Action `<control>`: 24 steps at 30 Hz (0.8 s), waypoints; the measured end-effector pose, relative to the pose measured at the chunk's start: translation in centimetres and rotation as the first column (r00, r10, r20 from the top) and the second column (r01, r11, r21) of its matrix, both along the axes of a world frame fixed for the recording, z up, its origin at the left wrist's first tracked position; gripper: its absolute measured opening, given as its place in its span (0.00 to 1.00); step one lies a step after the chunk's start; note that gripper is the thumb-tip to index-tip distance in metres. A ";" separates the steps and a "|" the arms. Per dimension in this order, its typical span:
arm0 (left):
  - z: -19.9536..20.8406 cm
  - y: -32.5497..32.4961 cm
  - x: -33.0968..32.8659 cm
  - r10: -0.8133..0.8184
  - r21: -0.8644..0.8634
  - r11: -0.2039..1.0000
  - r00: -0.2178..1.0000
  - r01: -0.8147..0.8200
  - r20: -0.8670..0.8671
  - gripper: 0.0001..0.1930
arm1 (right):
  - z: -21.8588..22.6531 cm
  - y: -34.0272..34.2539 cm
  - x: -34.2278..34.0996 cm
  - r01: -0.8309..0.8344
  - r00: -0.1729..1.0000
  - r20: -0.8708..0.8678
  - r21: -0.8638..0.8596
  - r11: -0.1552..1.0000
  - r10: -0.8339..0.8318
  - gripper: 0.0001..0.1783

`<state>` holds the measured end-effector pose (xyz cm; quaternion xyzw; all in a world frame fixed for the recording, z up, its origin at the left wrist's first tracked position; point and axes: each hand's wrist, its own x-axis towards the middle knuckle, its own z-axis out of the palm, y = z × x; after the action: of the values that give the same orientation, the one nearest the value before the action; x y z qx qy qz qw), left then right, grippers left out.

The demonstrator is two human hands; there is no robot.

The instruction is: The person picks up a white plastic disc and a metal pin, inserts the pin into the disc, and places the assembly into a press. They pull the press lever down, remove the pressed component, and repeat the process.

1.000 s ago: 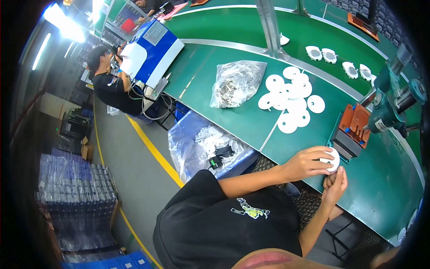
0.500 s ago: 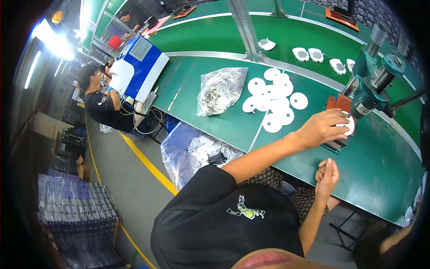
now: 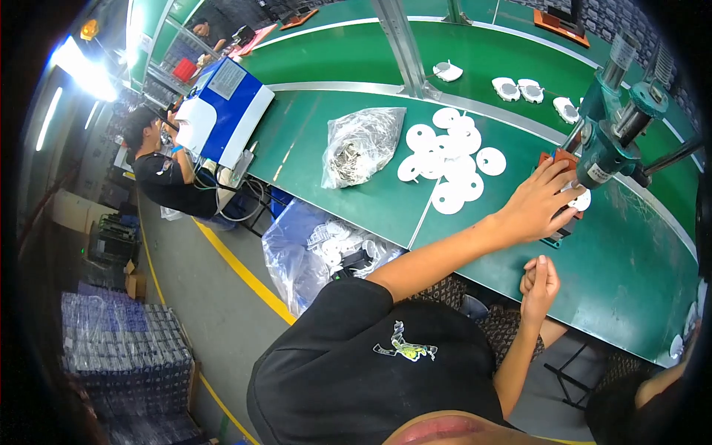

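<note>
One white disc (image 3: 582,200) lies on an orange block (image 3: 565,157) beneath a green press (image 3: 602,157), its near edge partly covered by the fingers of a worker's left hand (image 3: 538,206). The fingers of that grip spread slightly over the block; whether they are clamped on the disc cannot be told from this angle. Nearer the worker's body, the right hand (image 3: 539,285) hangs by the edge of a green tabletop (image 3: 608,274), fingers curled together against the thumb, anything small inside hidden from view. To the left of the press, a cluster of white discs (image 3: 456,144) overlaps in a loose heap, with a single disc (image 3: 491,161) just beside it. Next along sits a clear bag (image 3: 363,148) of small metal pieces. Rounded white parts (image 3: 506,89) rest on a green belt (image 3: 482,55) past a metal post (image 3: 400,48). Below the tabletop, a plastic-lined bin (image 3: 285,256) holds white plastic pieces (image 3: 337,241). Farther left, another person (image 3: 159,174) in black works behind a blue-and-white machine (image 3: 237,111), while a wrapped stack (image 3: 130,348) stands on the floor beyond a yellow line (image 3: 241,263).
</note>
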<state>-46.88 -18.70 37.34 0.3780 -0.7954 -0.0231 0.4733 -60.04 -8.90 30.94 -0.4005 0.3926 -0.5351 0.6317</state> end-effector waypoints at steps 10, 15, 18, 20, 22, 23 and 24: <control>-0.4 0.2 1.1 0.014 -0.009 1.000 0.996 -0.015 -0.089 0.18 | 0.0 0.1 0.3 0.013 1.000 -0.025 -0.036 0.999 -0.014 0.18; 0.1 -0.3 1.1 0.042 -0.052 0.998 0.998 -0.045 -0.054 0.18 | 0.4 0.0 0.1 0.016 0.999 -0.032 0.005 1.000 -0.016 0.18; 0.1 -0.4 1.1 -0.019 -0.033 0.999 0.997 0.017 -0.081 0.18 | 0.2 0.0 0.1 0.025 0.999 -0.033 -0.006 1.000 -0.025 0.18; -0.4 -0.3 1.2 -0.026 -0.025 0.999 0.997 0.024 -0.077 0.19 | 0.2 0.1 0.1 0.020 0.999 -0.028 -0.006 1.000 -0.020 0.18; -0.7 -0.3 1.1 -0.032 -0.015 0.999 0.997 0.031 -0.074 0.19 | 0.3 0.1 0.1 0.017 1.000 -0.024 -0.004 1.000 -0.017 0.18; -0.7 -0.3 1.1 -0.026 -0.017 1.000 0.996 0.025 -0.083 0.20 | 0.3 0.2 0.1 0.019 1.000 -0.023 -0.002 1.000 -0.019 0.18; -0.7 -0.4 1.1 -0.020 -0.019 1.000 0.996 0.018 -0.092 0.21 | 0.4 0.2 0.1 0.021 1.000 -0.022 0.001 1.000 -0.021 0.18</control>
<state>-45.77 -19.11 36.64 0.3647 -0.7764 -0.0376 0.5126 -59.92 -8.69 31.30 -0.4017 0.4040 -0.5372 0.6220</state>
